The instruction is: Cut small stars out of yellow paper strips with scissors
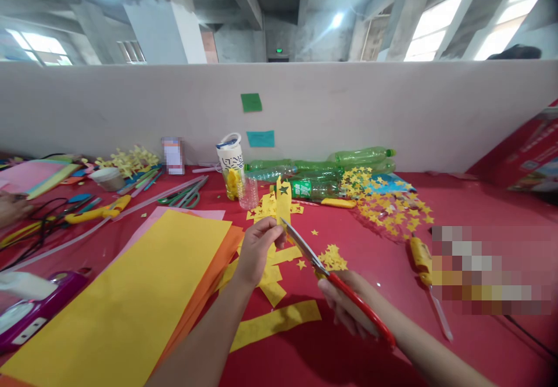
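Observation:
In my left hand (258,251) is a yellow felt strip (283,204), held upright between thumb and fingers, with a star-shaped hole near its top. My right hand (349,300) grips red-handled scissors (305,247), whose blade tips meet the strip's right edge just above my left fingers. Whether the blades are parted is hard to make out. Below and behind the hands lie yellow strips and scraps (272,291), and a longer yellow strip (279,322) rests nearer me. A small heap of yellow stars (333,257) sits beyond the scissors.
Yellow and orange sheets (126,294) cover the left front. Many stars (387,201) spread at the back right, beside green plastic bottles (322,183). A yellow glue gun (421,259) lies right. Green scissors (185,195) and a white cup (229,157) stand back. Another person's hand (13,208) shows far left.

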Demonstrator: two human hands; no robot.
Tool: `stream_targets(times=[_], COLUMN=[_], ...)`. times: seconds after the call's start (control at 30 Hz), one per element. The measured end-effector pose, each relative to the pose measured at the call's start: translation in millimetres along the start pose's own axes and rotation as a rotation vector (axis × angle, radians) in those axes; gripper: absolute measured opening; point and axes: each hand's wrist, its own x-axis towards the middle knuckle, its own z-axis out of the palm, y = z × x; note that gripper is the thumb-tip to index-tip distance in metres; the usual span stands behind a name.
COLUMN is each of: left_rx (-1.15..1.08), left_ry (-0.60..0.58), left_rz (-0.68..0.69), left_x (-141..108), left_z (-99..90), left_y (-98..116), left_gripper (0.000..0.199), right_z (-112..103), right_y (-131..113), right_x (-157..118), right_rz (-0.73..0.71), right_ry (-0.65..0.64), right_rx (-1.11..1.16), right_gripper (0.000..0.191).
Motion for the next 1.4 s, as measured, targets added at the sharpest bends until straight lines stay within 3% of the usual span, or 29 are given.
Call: stream_targets(times=[0.47,0.67,0.9,1.13,1.4], left_rx=[-0.097,-0.157,-0.154,-0.105,-0.015], left_ry=[0.196,0.080,0.150,0.137,0.100], left_rz=[-0.025,-0.073,-0.027,-0.008,0.002], left_x=[4.0,1.6,2.8,2.6,2.6], left_z=[-3.5,1.8,-0.1,-1.3,-1.6], left_y=[1.5,3.9,2.5,4.1,6.1], left_gripper=[0.011,0.013,0.007,0.009,0.012], right_z=[3.0,6.1,2.1,4.1,-0.3], right_y=[-4.6,-11.6,-10.1,-8.9,-12.0], right_x=[-1.8,-3.8,-1.7,-3.9,-7.3], right_rz=[-0.043,-0.018,-0.052,-0.122,-0.088], right_ry=[0.035,0.082,0.007,0.030,-0.013], right_rx=[0.023,0.042,0.067,0.008,-0.022], right_gripper=[0.048,0.046,0.042,0.049,0.049])
